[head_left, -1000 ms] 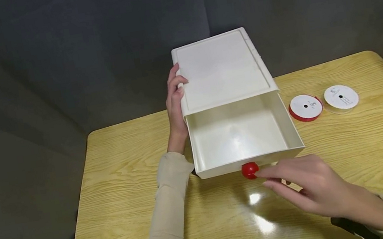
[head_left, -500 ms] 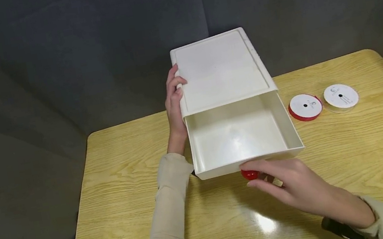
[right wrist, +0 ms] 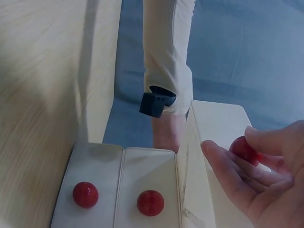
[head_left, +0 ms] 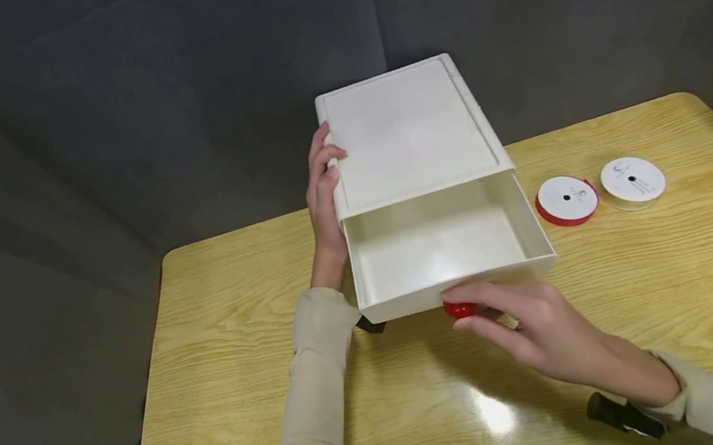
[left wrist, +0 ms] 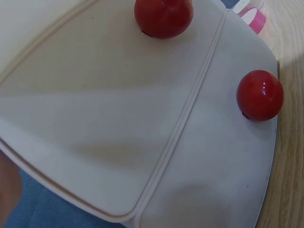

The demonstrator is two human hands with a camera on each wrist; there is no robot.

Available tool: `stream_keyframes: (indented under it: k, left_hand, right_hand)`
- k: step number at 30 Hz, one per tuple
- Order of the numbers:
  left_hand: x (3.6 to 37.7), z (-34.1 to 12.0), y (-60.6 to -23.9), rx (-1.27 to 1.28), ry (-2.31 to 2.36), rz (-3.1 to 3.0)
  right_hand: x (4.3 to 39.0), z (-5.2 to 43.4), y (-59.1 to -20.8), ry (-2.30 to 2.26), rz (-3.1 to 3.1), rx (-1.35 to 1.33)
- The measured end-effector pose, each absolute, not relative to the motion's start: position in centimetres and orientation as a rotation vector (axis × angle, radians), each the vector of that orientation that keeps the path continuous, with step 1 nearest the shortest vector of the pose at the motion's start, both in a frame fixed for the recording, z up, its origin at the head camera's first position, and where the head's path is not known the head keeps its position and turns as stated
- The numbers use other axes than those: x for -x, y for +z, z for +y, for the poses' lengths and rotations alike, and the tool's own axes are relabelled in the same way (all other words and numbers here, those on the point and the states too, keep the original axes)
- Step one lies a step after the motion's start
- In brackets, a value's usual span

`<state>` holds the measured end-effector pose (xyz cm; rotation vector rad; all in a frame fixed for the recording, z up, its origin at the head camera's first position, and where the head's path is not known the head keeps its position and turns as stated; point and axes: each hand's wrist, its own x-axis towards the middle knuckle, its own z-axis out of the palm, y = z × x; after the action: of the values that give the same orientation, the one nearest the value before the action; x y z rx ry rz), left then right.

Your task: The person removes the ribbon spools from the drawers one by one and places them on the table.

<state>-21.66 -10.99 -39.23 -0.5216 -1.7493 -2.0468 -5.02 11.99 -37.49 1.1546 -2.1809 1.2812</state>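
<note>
A white drawer cabinet [head_left: 408, 132] stands on the table with its top drawer [head_left: 437, 237] pulled out, the inside bare. My left hand [head_left: 324, 196] holds the cabinet's left side, its fingertips bent over the top edge. At the drawer's front, my right hand [head_left: 541, 325] pinches a round red knob [head_left: 460, 309] between thumb and fingers. The right wrist view shows the same knob [right wrist: 244, 151] in the fingers. Two lower drawers are closed, their red knobs [right wrist: 85, 194] untouched; the left wrist view shows these closed drawer fronts [left wrist: 104, 128] too.
Right of the cabinet lie a spool of red ribbon [head_left: 566, 201] and a spool with a white face [head_left: 632, 180], side by side on the wooden table [head_left: 230, 351]. A dark curtain [head_left: 201, 83] hangs behind the table.
My right hand has closed from the knob's right side into a pinch on it. The drawer's front has since moved slightly back toward the cabinet. My left hand stays where it was.
</note>
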Motion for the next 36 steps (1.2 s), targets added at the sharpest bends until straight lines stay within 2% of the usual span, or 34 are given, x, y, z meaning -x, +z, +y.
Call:
stream_keyframes:
  k: [19,27,36]
  left_hand:
    - [21.5,-11.1,-39.4,0.481,-2.041,-1.802]
    - [21.5,-11.0,-39.2,0.462,-2.026,-1.803]
    - [21.5,-11.0,-39.3,0.451,-2.011,-1.820]
  right_hand:
    - [10.2,11.2,-37.1,1.246,-2.184,-1.076]
    - [11.9,10.9,-37.0,1.411,-2.231,-1.004]
    - [13.2,10.7,-36.8,1.368,-2.266,-0.955]
